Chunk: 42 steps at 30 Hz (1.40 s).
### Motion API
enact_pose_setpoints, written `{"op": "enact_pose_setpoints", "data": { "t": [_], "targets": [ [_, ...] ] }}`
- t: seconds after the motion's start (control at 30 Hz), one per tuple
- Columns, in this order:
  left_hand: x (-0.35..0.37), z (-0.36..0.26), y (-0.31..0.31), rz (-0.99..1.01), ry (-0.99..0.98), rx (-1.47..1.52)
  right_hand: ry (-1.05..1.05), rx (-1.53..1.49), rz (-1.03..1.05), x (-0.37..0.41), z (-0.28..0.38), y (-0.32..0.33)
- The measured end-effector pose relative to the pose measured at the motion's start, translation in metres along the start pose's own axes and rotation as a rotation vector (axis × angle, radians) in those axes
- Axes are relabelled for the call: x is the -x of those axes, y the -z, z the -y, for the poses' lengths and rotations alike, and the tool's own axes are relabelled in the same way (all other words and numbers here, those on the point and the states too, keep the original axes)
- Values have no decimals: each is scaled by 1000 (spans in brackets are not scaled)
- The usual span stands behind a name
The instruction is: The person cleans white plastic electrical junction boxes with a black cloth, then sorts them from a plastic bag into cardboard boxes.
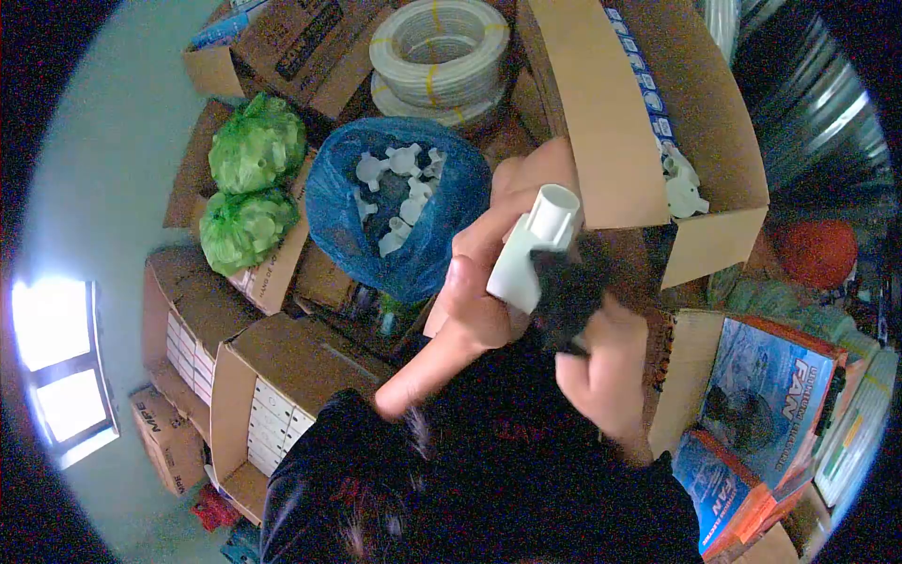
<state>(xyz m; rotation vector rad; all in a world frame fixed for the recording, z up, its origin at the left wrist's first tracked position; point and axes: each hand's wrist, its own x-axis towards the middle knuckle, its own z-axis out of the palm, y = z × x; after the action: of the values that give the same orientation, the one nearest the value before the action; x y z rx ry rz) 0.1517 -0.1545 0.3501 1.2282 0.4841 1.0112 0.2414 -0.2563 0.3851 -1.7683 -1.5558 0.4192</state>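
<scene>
We have our left hand [481, 287] curled snugly around 1 white plastic fitting with a round tube end [521, 259]. Our right hand [603, 365], blurred, grips a crumpled black cloth [568, 293] across the fitting's right side. Left of the grip sits a translucent blue plastic bag [362, 258] holding white branched plastic fittings [404, 160]; above-right, a brown cardboard box [601, 122].

Single head-worn view, facing forward and down; left hand [477, 299], right hand [609, 371] near.
</scene>
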Motion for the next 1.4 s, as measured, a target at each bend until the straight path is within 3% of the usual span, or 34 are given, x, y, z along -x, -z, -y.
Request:
{"op": "enact_pose_setpoints", "data": {
  "t": [0.03, 0.1, 0.2, 0.3, 0.37, 0.4, 0.43, 0.5, 0.6, 0.67, 0.8, 0.9, 1.0, 1.07, 1.2, 1.3, 1.4],
  "targets": [
    [0, 1, -1, -22, -16, -9, 58, 51, 49, 4, 5, 2],
    [-2, 10, 11, 128, -94, 150, 79, 42, 102, 5, 4, 2],
    [-2, 11, 9, 101, -141, 42, 76, 55, 51, -2, -3, 12],
    [-4, 12, 7, 56, -196, -82, -164, -13, -65, -8, 1, 17],
    [-8, 17, 9, 35, -277, -134, 155, 90, -174, 5, -6, 2],
    [-10, 22, 12, 29, -330, -159, 123, 14, 22, 7, -3, 6],
    [-11, 25, 14, 23, -375, -181, 149, 24, 14, 6, -5, 4],
    [-12, 26, 14, 15, -378, -239, 193, 52, -1, 4, -9, 1],
    [-8, 6, 14, 58, -184, -373, 43, -49, -39, -2, -4, 11],
    [-11, 10, 16, 107, -321, -443, -46, -121, -102, -7, -2, 11],
    [-17, 11, 17, 92, -498, -478, 34, -128, -169, -14, -5, 10],
    [-16, 10, 15, 101, -431, -285, -1, -146, -146, -11, -4, 8],
    [-15, 6, 17, 132, -367, -336, -58, -116, -82, -5, 2, 9],
    [-14, 11, 14, 161, -304, -128, -32, -57, -102, -3, 2, 3],
    [-1, 1, -1, 181, -86, 5, -111, -248, -95, 2, -1, -3],
    [0, -8, -8, 272, 47, 16, 72, -39, -183, 0, -12, -2],
    [4, -8, -12, 356, 111, 33, 55, -94, -250, 5, -15, -4]
  ]
}}
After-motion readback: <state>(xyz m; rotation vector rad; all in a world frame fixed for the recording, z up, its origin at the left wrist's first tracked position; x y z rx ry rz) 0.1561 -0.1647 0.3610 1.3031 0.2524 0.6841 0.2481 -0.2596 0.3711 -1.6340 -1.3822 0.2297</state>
